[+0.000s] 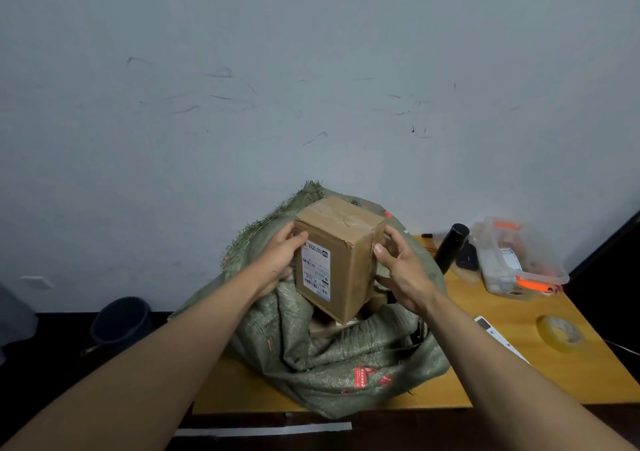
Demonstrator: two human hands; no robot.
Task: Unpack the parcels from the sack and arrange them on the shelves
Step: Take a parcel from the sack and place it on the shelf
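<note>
Above the open mouth of a green woven sack [332, 357], a brown cardboard box [341, 260] is held upright between two bare hands. It is sealed with clear tape across its top, and a white shipping label with barcodes covers the face turned toward the left hand. The left hand [278, 260] grips the labelled side, thumb hooked over the near top edge and fingers curled round behind. The right hand [403, 267] presses against the opposite side, thumb up along the near edge and fingers bent round the box. More brown parcels show inside the sack, just below the box. The sack sits slumped on a yellow wooden table [519, 374] pushed against a scuffed pale wall [311, 70]. To the right on the table lie a black bottle [450, 248], a clear plastic container with orange clips [519, 263], a roll of yellow tape [561, 333] and a white remote control [495, 336]. A dark bucket [121, 321] stands on the floor to the left
</note>
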